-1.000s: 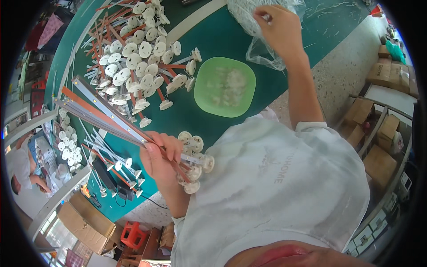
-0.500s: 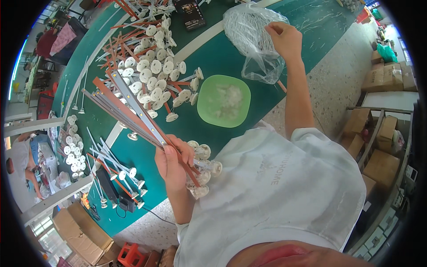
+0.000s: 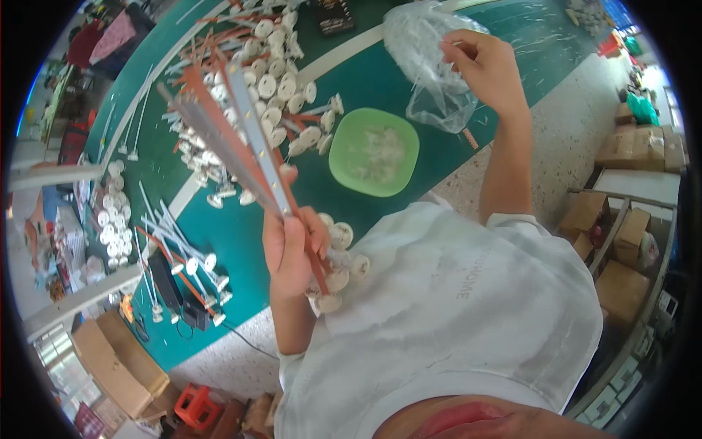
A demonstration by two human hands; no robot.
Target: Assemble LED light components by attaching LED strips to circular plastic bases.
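My left hand (image 3: 291, 245) is closed around a bundle of LED strips (image 3: 257, 139), grey and reddish-brown, with small yellowish chips along one strip. Round white end caps (image 3: 359, 265) stick out below the hand, close to my shirt. My right hand (image 3: 488, 73) is raised over the clear plastic bag (image 3: 411, 47); its thumb and fingers are curled together, and anything between them is too small to make out. Between the hands a light green bowl (image 3: 344, 164) on the table contains small clear pieces (image 3: 383, 152).
A large heap of similar capped strips (image 3: 270, 86) covers the table's far left. Another group (image 3: 183, 256) lies near a black power adapter (image 3: 196, 316). A dark box (image 3: 333, 16) sits at the back. Cardboard boxes (image 3: 624, 293) fill a shelf at right; a red stool (image 3: 196, 407) stands below.
The strip bundle has swung more upright in my left hand. My right hand has shifted slightly right, still above the bag. The whole view has turned a little.
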